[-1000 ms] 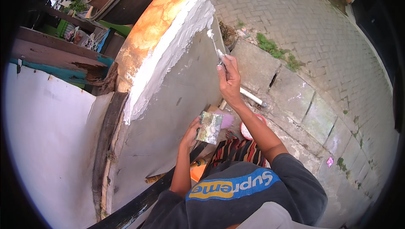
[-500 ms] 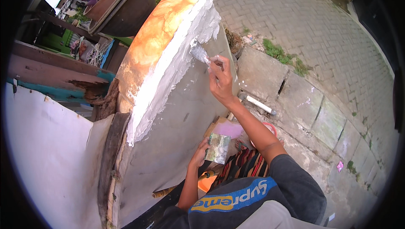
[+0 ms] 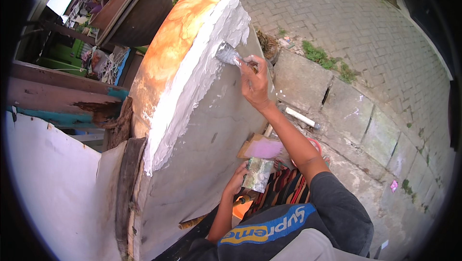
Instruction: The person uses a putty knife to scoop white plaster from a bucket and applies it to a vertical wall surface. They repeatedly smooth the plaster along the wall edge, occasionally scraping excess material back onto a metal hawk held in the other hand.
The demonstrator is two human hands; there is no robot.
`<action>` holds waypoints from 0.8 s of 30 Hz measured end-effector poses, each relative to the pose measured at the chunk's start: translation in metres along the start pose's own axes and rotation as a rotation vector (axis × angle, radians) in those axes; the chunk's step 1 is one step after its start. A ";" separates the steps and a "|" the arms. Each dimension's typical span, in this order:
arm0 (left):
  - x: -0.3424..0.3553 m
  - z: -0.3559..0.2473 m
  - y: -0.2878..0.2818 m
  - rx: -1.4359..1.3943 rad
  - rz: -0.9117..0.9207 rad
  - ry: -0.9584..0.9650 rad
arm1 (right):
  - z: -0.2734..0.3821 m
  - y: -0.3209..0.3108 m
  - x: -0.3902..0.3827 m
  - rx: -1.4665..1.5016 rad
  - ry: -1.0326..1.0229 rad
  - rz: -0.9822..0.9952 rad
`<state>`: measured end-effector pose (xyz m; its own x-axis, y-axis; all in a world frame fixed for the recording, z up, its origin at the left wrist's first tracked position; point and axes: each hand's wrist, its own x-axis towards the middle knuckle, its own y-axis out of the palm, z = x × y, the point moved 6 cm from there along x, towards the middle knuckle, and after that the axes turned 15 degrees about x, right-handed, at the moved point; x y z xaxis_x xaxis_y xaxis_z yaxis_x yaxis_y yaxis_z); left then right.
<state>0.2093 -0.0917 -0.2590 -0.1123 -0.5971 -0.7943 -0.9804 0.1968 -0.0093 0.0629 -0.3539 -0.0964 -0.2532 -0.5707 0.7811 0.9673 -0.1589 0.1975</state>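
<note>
My right hand [image 3: 255,83] pinches the handle of a putty knife [image 3: 228,54]. The blade, smeared with white, lies on the band of white filler [image 3: 192,85] that runs along the top edge of a wall [image 3: 211,126]. That wall has a grey side face and a stained orange top [image 3: 168,44]. Lower down, my left hand [image 3: 237,179] grips a small flat board [image 3: 258,174] by its edge. The board is greenish with pale smears, and it sits in front of my body, apart from the knife.
A brown planter [image 3: 139,15] with purple leaves stands beyond the wall. Below my right arm are a white pipe [image 3: 302,116], concrete slabs [image 3: 346,107] and a cardboard piece with pinkish smears [image 3: 263,148]. A bamboo pole [image 3: 192,222] and an orange container [image 3: 242,209] are near my left arm.
The putty knife has shifted slightly up the wall, its blade further onto the white band. My left hand still holds the board, a little lower and further right in the picture. The view has tilted slightly.
</note>
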 end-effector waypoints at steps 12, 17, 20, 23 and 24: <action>0.015 0.026 0.001 0.000 -0.015 -0.012 | 0.003 -0.009 0.009 -0.042 -0.093 0.075; 0.031 0.057 -0.006 0.032 -0.003 -0.029 | -0.004 -0.002 0.007 -0.005 -0.071 0.098; 0.028 0.051 -0.003 0.043 -0.001 -0.052 | -0.010 -0.003 0.013 -0.026 -0.102 0.055; 0.022 0.044 -0.001 0.028 -0.002 -0.069 | -0.021 -0.005 0.021 -0.041 -0.122 0.012; 0.021 0.043 0.000 0.023 0.003 -0.070 | -0.024 -0.007 0.024 -0.046 -0.124 -0.002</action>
<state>0.2138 -0.0705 -0.3018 -0.1029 -0.5405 -0.8350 -0.9761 0.2165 -0.0198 0.0496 -0.3858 -0.0936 -0.2490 -0.4671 0.8484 0.9646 -0.1983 0.1739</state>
